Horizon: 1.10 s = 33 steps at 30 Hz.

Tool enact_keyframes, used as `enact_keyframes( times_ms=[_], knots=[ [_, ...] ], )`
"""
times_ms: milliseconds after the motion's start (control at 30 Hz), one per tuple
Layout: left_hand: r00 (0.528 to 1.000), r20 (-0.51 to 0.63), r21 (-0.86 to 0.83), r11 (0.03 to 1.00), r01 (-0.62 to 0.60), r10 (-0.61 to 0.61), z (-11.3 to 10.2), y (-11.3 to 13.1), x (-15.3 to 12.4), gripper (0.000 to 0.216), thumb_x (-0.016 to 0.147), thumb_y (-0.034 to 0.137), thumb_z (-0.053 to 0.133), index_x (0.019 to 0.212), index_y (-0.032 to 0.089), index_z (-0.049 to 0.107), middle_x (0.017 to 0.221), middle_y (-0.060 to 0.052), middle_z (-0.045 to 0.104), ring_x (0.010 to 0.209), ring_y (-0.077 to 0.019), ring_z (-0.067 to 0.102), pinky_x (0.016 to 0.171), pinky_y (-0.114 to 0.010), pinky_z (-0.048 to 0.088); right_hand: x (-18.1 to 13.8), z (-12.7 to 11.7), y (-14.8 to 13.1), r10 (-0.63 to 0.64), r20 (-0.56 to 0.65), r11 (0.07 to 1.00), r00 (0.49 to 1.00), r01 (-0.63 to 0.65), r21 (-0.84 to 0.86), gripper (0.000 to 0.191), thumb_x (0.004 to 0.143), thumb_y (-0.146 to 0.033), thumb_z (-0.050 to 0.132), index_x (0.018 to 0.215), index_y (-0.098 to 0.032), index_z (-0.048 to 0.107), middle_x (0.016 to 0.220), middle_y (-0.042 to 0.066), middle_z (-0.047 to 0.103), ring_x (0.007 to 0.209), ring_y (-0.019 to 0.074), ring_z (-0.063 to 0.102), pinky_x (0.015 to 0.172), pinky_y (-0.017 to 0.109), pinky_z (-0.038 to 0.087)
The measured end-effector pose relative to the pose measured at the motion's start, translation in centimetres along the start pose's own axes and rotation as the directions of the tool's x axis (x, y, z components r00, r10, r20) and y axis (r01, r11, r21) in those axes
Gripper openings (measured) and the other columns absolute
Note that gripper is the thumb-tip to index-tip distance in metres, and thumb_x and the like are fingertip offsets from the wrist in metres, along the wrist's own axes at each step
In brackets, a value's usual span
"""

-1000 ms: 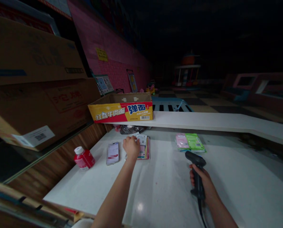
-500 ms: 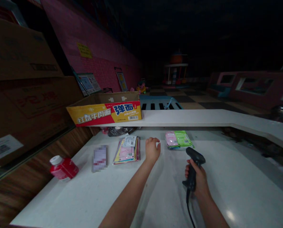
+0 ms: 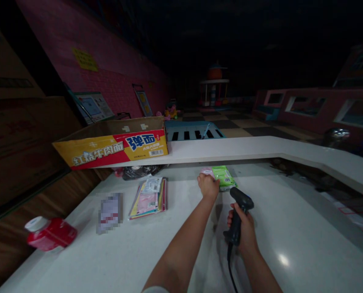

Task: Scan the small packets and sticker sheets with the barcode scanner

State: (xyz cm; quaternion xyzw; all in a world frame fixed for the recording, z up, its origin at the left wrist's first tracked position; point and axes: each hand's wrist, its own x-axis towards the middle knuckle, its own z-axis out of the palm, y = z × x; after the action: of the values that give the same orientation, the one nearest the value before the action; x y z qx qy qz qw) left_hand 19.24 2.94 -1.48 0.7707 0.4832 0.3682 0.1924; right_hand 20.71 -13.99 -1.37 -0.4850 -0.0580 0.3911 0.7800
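My right hand [image 3: 244,226] is wrapped around the grip of a black barcode scanner [image 3: 236,219], whose head points up and to the left and whose cord hangs down toward me. With fingers and thumb curled, my left hand [image 3: 208,186] is on the pink part of a small stack of pink and green plastic packets [image 3: 224,176] lying on the white counter [image 3: 132,256]. The hand covers part of the pink packet, and the fingertips' exact hold is partly hidden. Left of that arm lies another stack of flat, colourful packets [image 3: 149,199] in clear plastic.
A red bottle with a white cap [image 3: 51,234] and a blurred-out flat item [image 3: 110,212] are at the left. A yellow-and-red noodle carton [image 3: 117,148] sits on the raised white ledge [image 3: 224,149]. Brown cardboard boxes [image 3: 22,134] are stacked at far left.
My left hand has moved right and forward from beside the left stack onto the pink and green packets. The view has shifted right; my right hand still holds the scanner.
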Motion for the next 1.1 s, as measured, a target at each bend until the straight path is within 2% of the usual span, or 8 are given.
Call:
enact_keyframes(
  times_ms=[200, 433, 533, 633, 733, 1100],
  knots=[
    [0.993, -0.035, 0.083, 0.99, 0.114, -0.111, 0.7, 0.6, 0.3, 0.011, 0.073, 0.025, 0.07, 0.074, 0.014, 0.072, 0.097, -0.018, 0.06, 0.107, -0.0345, 0.051, 0.091, -0.045, 0.038, -0.3, 0.2, -0.3, -0.002, -0.009, 1.0, 1.0, 0.002, 0.02, 0.05, 0.056, -0.052, 0.086, 0.081, -0.018, 0.06, 0.051, -0.005, 0.057, 0.039, 0.0089, 0.049, 0.034, 0.018, 0.039],
    [0.979, 0.018, 0.142, 0.97, 0.199, -0.204, -0.1, 1.6, 0.4, 0.015, 0.079, 0.02, 0.061, 0.082, 0.014, 0.074, 0.101, -0.019, 0.061, 0.107, -0.0322, 0.052, 0.093, -0.042, 0.037, -0.1, 0.1, -0.2, -0.001, -0.025, 1.0, 1.0, 0.002, 0.03, 0.052, 0.054, -0.053, 0.087, 0.08, -0.017, 0.06, 0.051, -0.005, 0.057, 0.039, 0.0089, 0.049, 0.034, 0.018, 0.04],
    [0.971, 0.067, 0.207, 0.955, 0.212, -0.23, -0.8, 2.5, 0.1, 0.021, 0.078, 0.031, 0.067, 0.088, 0.013, 0.073, 0.106, -0.017, 0.061, 0.111, -0.0305, 0.051, 0.097, -0.039, 0.035, -0.1, 0.1, -0.2, -0.007, -0.034, 1.0, 0.999, 0.008, 0.029, 0.053, 0.053, -0.054, 0.087, 0.08, -0.017, 0.061, 0.05, -0.005, 0.057, 0.039, 0.0089, 0.049, 0.034, 0.018, 0.04],
    [0.969, 0.088, 0.238, 0.95, 0.203, -0.229, -1.3, 3.2, -0.3, 0.042, 0.071, 0.046, 0.075, 0.096, 0.012, 0.072, 0.114, -0.018, 0.058, 0.114, -0.032, 0.048, 0.098, -0.038, 0.035, -0.1, 0.2, -0.3, -0.003, -0.037, 1.0, 0.999, 0.004, 0.029, 0.053, 0.051, -0.054, 0.087, 0.079, -0.017, 0.061, 0.049, -0.004, 0.058, 0.038, 0.009, 0.049, 0.034, 0.018, 0.04],
    [0.971, 0.082, 0.246, 0.949, 0.199, -0.225, -1.5, 3.6, -0.7, 0.051, 0.068, 0.051, 0.078, 0.1, 0.012, 0.07, 0.118, -0.018, 0.055, 0.117, -0.0332, 0.046, 0.099, -0.038, 0.034, -0.3, 0.3, -0.4, 0.006, -0.042, 0.999, 0.999, -0.004, 0.038, 0.053, 0.051, -0.053, 0.088, 0.078, -0.017, 0.061, 0.049, -0.004, 0.058, 0.038, 0.0091, 0.049, 0.033, 0.017, 0.039],
    [0.969, 0.096, 0.22, 0.954, 0.203, -0.228, -1.4, 3.3, -0.6, 0.03, 0.073, 0.037, 0.077, 0.09, 0.014, 0.072, 0.115, -0.017, 0.055, 0.117, -0.0329, 0.047, 0.099, -0.038, 0.034, -0.2, 0.2, -0.4, 0.007, -0.047, 0.999, 0.999, -0.005, 0.043, 0.051, 0.053, -0.053, 0.087, 0.079, -0.018, 0.061, 0.05, -0.005, 0.058, 0.039, 0.0088, 0.049, 0.034, 0.018, 0.04]
  ],
)
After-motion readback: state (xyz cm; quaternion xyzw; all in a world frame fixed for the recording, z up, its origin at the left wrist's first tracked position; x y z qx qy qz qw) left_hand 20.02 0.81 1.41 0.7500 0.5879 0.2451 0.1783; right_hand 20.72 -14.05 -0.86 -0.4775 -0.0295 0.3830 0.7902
